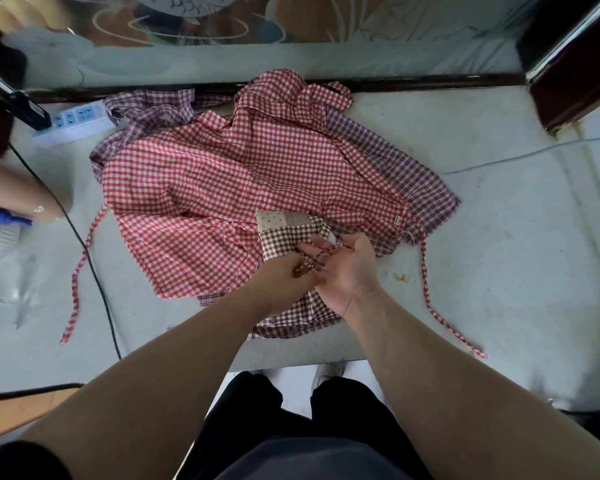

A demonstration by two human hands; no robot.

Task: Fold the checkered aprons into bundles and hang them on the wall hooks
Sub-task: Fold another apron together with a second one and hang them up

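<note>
Red checkered apron (pixel 222 181) spread over purple apron (pixel 426 178); brown apron (pixel 284 240) perhaps folded.

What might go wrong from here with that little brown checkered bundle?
The strap looks loose across the open fingers of the right hand, with the left hand pinching it; it might slip and the brown checkered bundle unfold. The bundle rests on the red apron, so lifting may drag that along. A red tie trails toward the edge and could snag.

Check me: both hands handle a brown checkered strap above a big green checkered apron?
Not green: the head view shows the big apron is red checkered. The left hand and right hand do handle the brown checkered strap above it.
</note>
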